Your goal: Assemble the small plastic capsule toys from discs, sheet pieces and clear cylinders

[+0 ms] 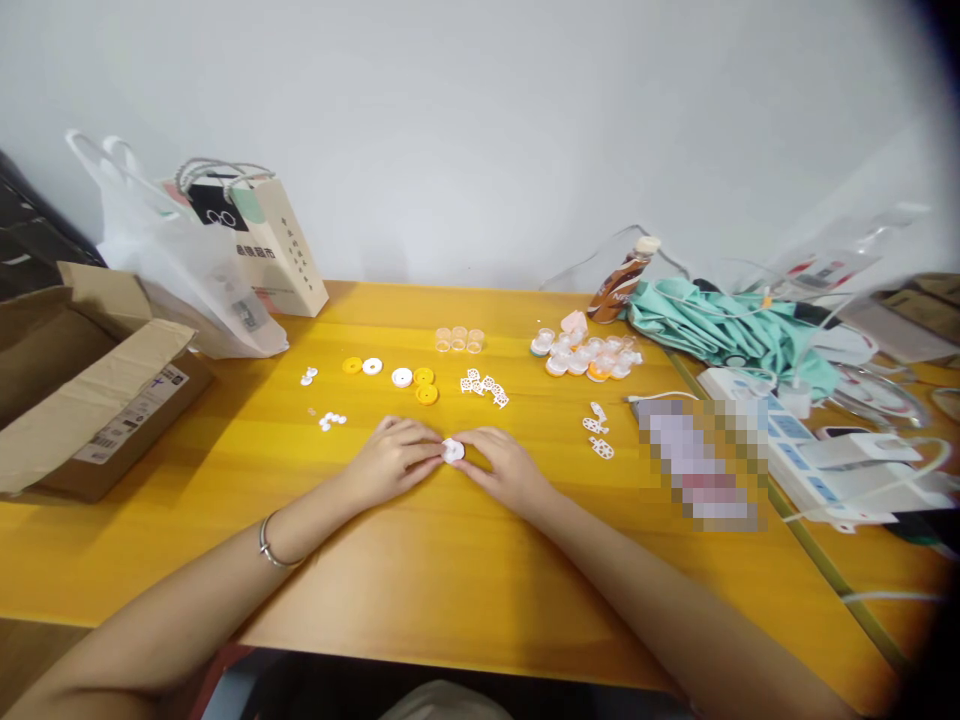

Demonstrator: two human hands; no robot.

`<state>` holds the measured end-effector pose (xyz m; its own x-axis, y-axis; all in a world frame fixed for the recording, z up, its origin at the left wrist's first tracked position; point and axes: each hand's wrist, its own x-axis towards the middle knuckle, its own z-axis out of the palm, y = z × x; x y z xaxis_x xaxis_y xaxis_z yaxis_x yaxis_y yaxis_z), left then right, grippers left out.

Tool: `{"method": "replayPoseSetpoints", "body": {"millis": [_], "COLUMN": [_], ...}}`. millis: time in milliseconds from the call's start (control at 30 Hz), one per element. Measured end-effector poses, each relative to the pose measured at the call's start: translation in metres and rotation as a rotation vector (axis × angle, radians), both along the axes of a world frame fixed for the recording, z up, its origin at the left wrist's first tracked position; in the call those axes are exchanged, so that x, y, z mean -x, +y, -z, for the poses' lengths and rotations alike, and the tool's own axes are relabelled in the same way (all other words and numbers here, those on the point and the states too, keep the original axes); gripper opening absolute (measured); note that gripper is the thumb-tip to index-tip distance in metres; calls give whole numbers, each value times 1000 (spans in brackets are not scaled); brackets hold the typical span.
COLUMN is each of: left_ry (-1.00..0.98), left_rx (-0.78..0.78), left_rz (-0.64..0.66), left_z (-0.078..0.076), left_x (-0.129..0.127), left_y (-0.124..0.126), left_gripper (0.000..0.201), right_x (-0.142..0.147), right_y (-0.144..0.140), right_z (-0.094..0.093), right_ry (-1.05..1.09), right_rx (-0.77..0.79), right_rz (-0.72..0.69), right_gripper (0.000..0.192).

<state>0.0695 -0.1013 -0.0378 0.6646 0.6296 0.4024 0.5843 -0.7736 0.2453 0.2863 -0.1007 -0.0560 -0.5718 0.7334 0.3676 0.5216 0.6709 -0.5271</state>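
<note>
Between both hands, just above the table, is a small round white plastic part [453, 451]. My left hand [394, 460] pinches its left edge, and my right hand [506, 468] grips it from the right. Beyond the hands lie white spoked pieces [484, 387], with white and yellow round caps [425, 385] to their left. Clear small cups [459, 340] stand in a row farther back. Left of my left hand are several tiny white pieces [332, 421]. More white spoked pieces [600, 447] rest to the right of my right hand.
Assembled clear-topped pieces [592, 357] cluster at the back right, near a brown bottle [622, 280] and a folded green umbrella [735, 325]. A power strip [795, 440] and cables lie at right. An open cardboard box [112, 400], a plastic bag [187, 270] and a paper bag [277, 250] stand left.
</note>
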Motion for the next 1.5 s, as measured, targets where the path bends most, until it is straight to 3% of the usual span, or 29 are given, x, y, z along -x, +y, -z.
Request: {"method": "replayPoseSetpoints", "body": {"millis": [333,467,567,667,800,1067,1333,1500], "left_ry": [141,109,73,229,381,369,408,374], "left_rx": [-119,-60,29,253,420,470,431,356], "left_rz": [18,-6,-147,-360,-552,-456,-420,-371], "left_z": [-1,-14,-33,-51,-57,-39,-43,-38], "left_x": [-2,8,37,78,113,101,99,92], "left_y": [-3,3,14,26,36,48,47,44], "left_gripper": [21,23,23,16,13,12,15,20], "right_x": [1,0,0,1,2,2,1,1], "right_y": [1,0,0,0,0,1,0,0], "right_z": [2,1,-1,-2,-2,3,1,2], "right_ry": [6,0,-1,-1,10,43,45,34], "right_rx": [-8,-12,-26,-32,-40,-58,-53,-43], "right_rz": [-1,7,4,-7,-21,-25,-22,-13], "right_gripper": [21,21,22,21,20,19,20,21]}}
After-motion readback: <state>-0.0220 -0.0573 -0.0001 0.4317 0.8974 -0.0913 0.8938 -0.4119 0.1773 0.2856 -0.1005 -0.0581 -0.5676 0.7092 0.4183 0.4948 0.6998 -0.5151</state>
